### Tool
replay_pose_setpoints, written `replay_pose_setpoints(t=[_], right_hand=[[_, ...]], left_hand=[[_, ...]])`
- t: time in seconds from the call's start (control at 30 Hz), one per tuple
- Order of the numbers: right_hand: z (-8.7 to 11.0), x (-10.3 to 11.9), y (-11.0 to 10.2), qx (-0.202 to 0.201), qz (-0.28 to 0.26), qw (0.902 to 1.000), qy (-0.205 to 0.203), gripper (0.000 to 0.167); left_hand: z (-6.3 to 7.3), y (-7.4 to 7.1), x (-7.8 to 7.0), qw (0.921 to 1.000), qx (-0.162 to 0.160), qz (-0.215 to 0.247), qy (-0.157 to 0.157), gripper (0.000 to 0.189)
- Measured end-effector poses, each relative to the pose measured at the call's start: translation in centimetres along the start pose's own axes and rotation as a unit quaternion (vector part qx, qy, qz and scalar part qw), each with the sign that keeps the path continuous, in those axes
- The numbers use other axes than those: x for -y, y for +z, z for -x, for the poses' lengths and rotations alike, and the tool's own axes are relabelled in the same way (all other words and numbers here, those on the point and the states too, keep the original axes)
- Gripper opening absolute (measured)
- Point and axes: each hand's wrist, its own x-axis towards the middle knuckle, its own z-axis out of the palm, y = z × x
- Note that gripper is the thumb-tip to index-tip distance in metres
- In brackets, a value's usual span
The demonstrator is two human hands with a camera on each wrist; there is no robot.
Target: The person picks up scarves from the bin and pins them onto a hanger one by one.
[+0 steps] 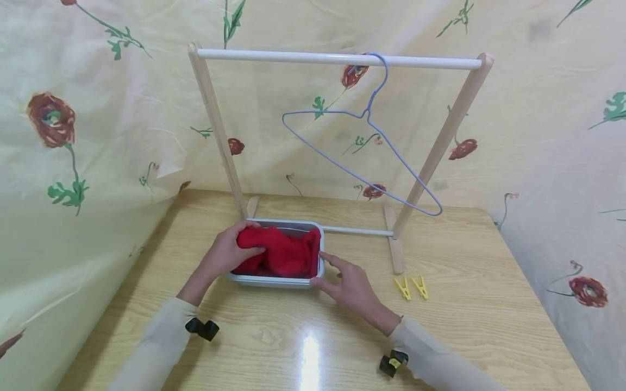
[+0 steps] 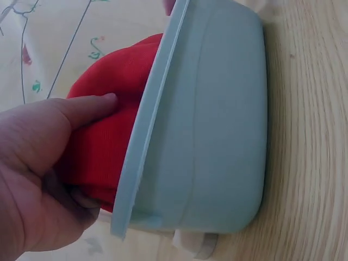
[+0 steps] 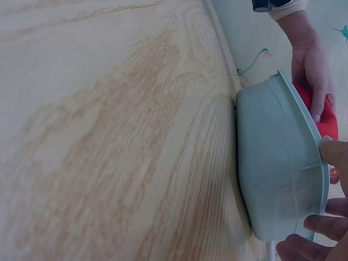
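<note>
A pale grey-blue plastic bin [image 1: 281,282] stands on the table with a folded red cloth [image 1: 288,255] inside. My left hand [image 1: 228,249] reaches over the bin's left end and grips the cloth, its thumb on top. Seen from the left wrist, the cloth [image 2: 122,76] bulges above the rim, and the left hand's [image 2: 38,168] other fingers are mostly hidden behind it. At the bin's right end my right hand [image 1: 352,285] holds the front corner between thumb and index finger. In the right wrist view that thumb lies on the rim of the bin [image 3: 277,157].
Behind the bin stands a wooden rack with a white top rail [image 1: 303,56]. A blue wire hanger [image 1: 337,163] hangs from it at an angle. Two yellow clothespins [image 1: 412,288] lie on the wooden table [image 1: 244,336], right of my right hand. Flower-patterned sheeting [image 1: 107,108] surrounds the table.
</note>
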Motion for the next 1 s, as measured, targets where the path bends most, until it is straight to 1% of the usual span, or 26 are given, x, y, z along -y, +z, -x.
replay_pose_setpoints(t=[0.1,0.23,0.33,0.4,0.53,0.63,0.73,0.83,0.93,1.0], right_hand=[[0.0,0.0,0.0,0.002,-0.002,1.0,0.0,0.068],[0.1,0.1,0.0,0.002,-0.005,1.0,-0.001,0.068],[0.1,0.2,0.0,-0.001,-0.005,1.0,-0.005,0.068],[0.1,0.2,0.0,-0.002,-0.003,1.0,-0.007,0.068],[0.1,0.2,0.0,-0.001,-0.001,1.0,-0.004,0.068],[0.1,0.2,0.0,0.003,-0.003,1.0,-0.002,0.069],[0.1,0.2,0.0,0.005,-0.005,1.0,-0.002,0.069],[0.1,0.2,0.0,0.005,-0.007,1.0,-0.002,0.069],[0.1,0.3,0.0,0.004,-0.008,1.0,-0.001,0.069],[0.1,0.3,0.0,0.005,-0.008,1.0,0.0,0.069]], left_hand=[[-0.1,0.1,-0.1,0.9996,0.017,0.023,-0.001,0.055],[-0.1,0.0,-0.1,0.9965,0.034,0.076,-0.001,0.057],[-0.1,0.1,-0.1,0.9933,0.042,0.108,0.009,0.057],[-0.2,0.3,-0.2,0.9922,0.046,0.114,0.023,0.054],[-0.2,0.5,-0.5,0.9931,0.039,0.094,0.058,0.043],[-0.2,0.7,-0.6,0.9944,0.027,0.075,0.069,0.043],[-0.3,0.8,-0.7,0.9961,0.02,0.059,0.062,0.051],[-0.3,0.8,-0.9,0.9982,0.023,0.029,0.048,0.053],[-0.4,0.8,-1.1,0.9992,0.03,0.007,0.026,0.051],[-0.3,0.8,-1.1,0.9994,0.033,0.0,0.008,0.051]])
